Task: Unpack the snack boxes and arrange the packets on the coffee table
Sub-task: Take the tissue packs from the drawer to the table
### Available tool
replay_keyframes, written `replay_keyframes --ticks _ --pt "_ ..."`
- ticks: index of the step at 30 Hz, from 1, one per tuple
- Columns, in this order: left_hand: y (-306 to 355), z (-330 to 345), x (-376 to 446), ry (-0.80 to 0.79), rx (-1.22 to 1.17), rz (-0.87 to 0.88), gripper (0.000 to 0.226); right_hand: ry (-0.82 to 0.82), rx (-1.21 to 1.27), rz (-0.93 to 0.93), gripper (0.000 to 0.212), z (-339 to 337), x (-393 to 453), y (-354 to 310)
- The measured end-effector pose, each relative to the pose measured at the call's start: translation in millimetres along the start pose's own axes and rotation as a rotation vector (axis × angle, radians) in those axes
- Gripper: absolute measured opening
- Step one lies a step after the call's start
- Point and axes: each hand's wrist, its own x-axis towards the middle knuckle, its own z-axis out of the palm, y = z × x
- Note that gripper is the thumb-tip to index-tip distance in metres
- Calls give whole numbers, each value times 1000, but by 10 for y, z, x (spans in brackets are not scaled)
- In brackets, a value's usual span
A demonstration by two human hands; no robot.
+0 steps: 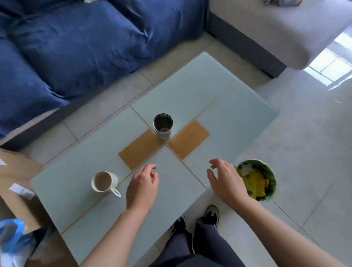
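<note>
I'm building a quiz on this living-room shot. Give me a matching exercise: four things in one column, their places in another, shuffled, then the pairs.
Things:
1. white ceramic mug
2. dark metal tumbler
3. green waste bin
4. brown cardboard box

Places:
A. on the floor by the table's right edge
B. at the table's middle, beside the tan patches
C. left of the table
D. on the table, left of the left hand

Pairs: 1-D, 2-B, 3-A, 4-C
</note>
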Motion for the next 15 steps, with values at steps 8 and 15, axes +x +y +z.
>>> replay_keyframes --ticks 8,15 --pt "762 271 -288 -184 118 309 27 122 -7 125 35 -237 -817 538" --pt "1590 862 -835 -363 174 612 26 239 72 389 38 -496 -1690 1188"
